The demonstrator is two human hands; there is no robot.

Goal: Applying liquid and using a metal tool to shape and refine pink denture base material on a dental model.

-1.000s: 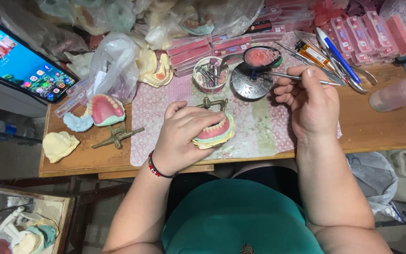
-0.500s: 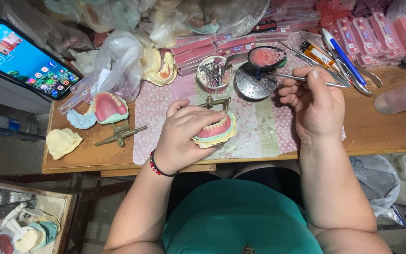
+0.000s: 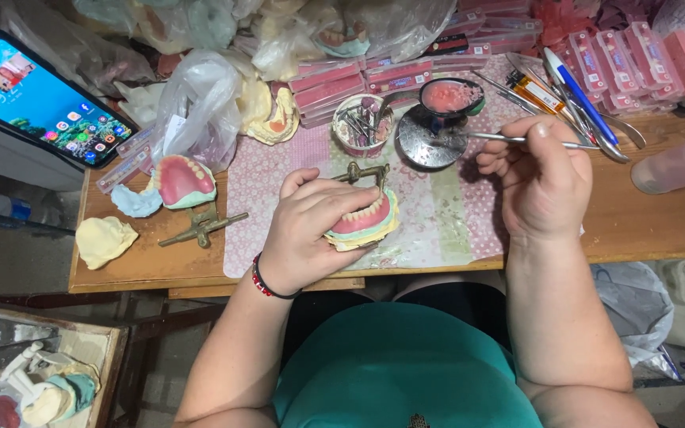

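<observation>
My left hand (image 3: 311, 226) grips a denture model (image 3: 366, 222) with pink gums and white teeth, mounted on a brass articulator (image 3: 362, 172), resting on the patterned mat (image 3: 438, 214). My right hand (image 3: 541, 178) holds a thin metal spatula (image 3: 489, 137) whose tip points left toward a round metal dish (image 3: 430, 139). Just behind that dish is a small bowl of pink wax (image 3: 451, 97).
A cup of metal burs (image 3: 362, 123) stands by the dish. A second denture model (image 3: 180, 182) on an articulator and a plaster cast (image 3: 103, 240) lie at left. A phone (image 3: 41, 99), plastic bags, pink tooth boxes (image 3: 636, 55), pens and a bottle (image 3: 675, 162) crowd the back and right.
My right hand with the spatula has drawn slightly back from the metal dish. The left hand stays on the denture model.
</observation>
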